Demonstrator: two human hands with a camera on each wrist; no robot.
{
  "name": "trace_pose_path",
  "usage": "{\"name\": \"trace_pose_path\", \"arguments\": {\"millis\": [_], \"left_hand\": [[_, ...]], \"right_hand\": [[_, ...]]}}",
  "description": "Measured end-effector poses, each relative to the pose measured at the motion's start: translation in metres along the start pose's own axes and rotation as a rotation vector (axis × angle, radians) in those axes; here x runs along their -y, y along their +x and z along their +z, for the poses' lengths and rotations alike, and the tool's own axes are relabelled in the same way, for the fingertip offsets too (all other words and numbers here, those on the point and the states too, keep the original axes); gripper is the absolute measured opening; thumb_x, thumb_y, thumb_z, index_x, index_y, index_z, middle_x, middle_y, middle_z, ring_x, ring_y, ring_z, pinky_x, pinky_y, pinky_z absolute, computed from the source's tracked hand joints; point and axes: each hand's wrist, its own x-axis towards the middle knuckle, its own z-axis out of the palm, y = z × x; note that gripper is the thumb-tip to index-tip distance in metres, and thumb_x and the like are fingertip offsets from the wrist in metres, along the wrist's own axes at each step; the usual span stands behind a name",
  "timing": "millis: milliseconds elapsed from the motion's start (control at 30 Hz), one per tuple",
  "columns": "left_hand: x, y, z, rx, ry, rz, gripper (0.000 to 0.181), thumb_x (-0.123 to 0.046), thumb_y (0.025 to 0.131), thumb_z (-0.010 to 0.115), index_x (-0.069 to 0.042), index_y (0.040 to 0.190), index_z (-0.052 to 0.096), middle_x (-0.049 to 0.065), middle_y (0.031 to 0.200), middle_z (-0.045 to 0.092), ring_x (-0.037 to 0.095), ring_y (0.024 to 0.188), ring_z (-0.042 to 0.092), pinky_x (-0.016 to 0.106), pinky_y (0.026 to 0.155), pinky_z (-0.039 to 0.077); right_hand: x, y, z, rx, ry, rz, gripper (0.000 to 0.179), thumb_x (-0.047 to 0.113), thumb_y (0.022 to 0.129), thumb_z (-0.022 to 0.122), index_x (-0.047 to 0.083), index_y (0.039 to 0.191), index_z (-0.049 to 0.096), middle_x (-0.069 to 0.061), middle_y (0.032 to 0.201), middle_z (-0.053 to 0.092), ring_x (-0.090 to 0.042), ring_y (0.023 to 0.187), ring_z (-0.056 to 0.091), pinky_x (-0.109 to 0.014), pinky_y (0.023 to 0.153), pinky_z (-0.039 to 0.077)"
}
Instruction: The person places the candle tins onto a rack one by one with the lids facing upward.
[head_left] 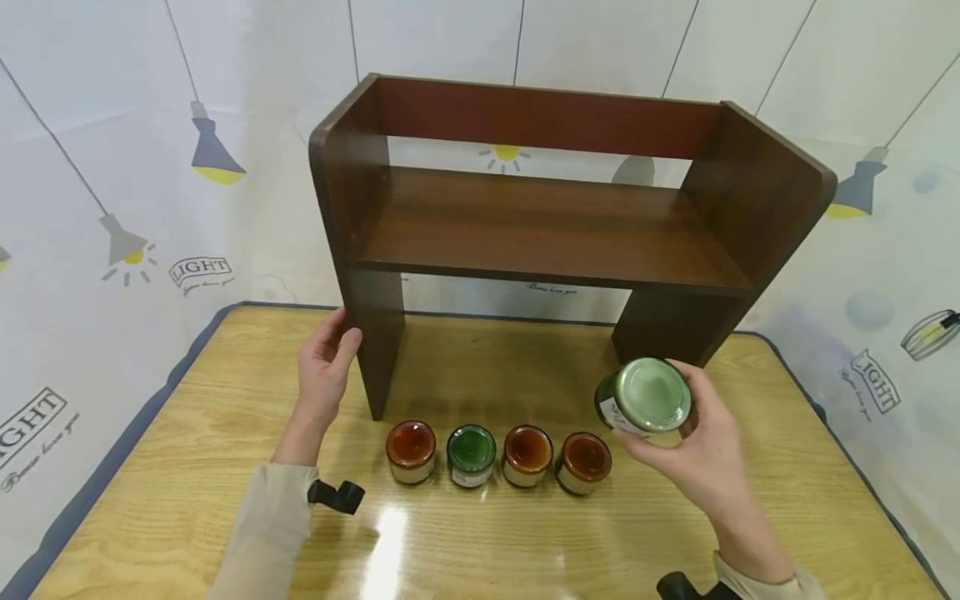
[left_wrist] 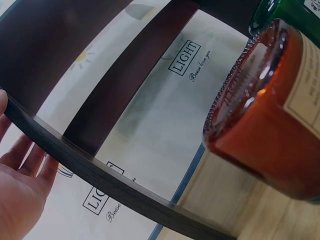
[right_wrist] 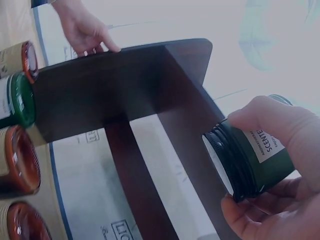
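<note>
A dark brown wooden shelf [head_left: 540, 225] stands on the table, two side panels joined by a board. My left hand [head_left: 324, 371] touches its left panel, with the thumb at the front edge and the fingers [left_wrist: 30, 155] against the outer side. In my right hand [head_left: 708, 450] is a green candle jar [head_left: 652, 396], held between thumb and fingers in front of the right panel. Its round, pale green face shows in the head view. A white label and black ridged rim [right_wrist: 235, 165] appear in the right wrist view.
Several candle jars form a row before the shelf: an orange-red jar [head_left: 411, 450], a green jar [head_left: 471, 454] and amber-brown jars [head_left: 527, 454]. A wood-grain table [head_left: 225, 400] carries them. Behind it hangs a white backdrop [head_left: 262, 100] printed with lamps.
</note>
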Motion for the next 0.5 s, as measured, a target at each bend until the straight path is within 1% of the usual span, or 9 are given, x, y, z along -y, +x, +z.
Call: {"name": "trace_pose_path", "arguments": {"millis": [133,367,500], "left_hand": [[0.0,0.0,0.0,0.007,-0.018,0.005,0.03,-0.001,0.092,0.056,-0.015,0.118,0.064,-0.008,0.11,0.063,0.006,0.102,0.056,0.017,0.085,0.044],[0.0,0.0,0.001,0.014,-0.037,0.011,0.028,-0.004,0.092,0.058,-0.013,0.118,0.064,-0.004,0.111,0.063,0.007,0.103,0.056,0.017,0.086,0.044],[0.0,0.0,0.001,0.01,-0.028,0.007,0.028,-0.004,0.092,0.058,-0.015,0.117,0.064,-0.004,0.11,0.063,0.006,0.103,0.056,0.017,0.085,0.044]], "right_hand": [[0.007,0.004,0.006,0.001,0.024,-0.012,0.077,-0.022,0.051,0.078,-0.008,0.12,0.048,0.006,0.109,0.056,-0.008,0.094,0.055,-0.012,0.078,0.046],[0.017,0.013,0.009,-0.001,0.1,-0.06,0.077,-0.024,0.051,0.076,-0.006,0.121,0.049,0.0,0.11,0.057,-0.011,0.095,0.056,-0.014,0.077,0.047],[0.022,0.018,0.01,0.005,0.187,-0.113,0.078,-0.026,0.051,0.074,-0.006,0.122,0.051,-0.004,0.111,0.058,-0.012,0.095,0.057,-0.015,0.077,0.047]]}}
